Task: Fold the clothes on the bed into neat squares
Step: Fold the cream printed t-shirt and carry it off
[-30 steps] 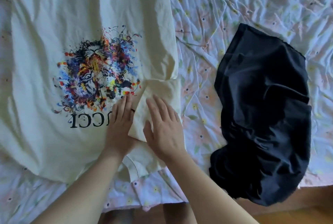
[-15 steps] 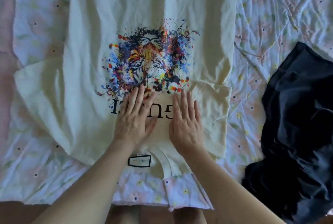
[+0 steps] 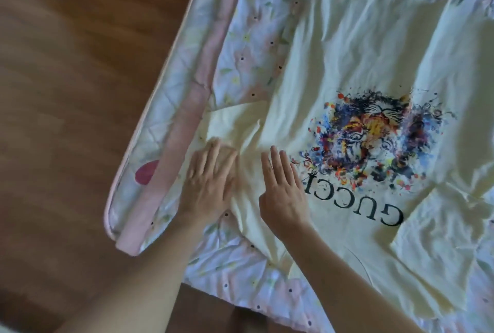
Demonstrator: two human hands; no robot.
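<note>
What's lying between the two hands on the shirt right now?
Head view: only wrinkled cream T-shirt fabric, a raised crease, lies between the left hand and right hand; nothing else.

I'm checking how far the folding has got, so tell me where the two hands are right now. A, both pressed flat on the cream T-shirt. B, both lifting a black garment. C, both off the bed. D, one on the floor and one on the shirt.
A: the left hand and right hand both lie open, palms down, on the cream T-shirt, beside its tiger print.
</note>
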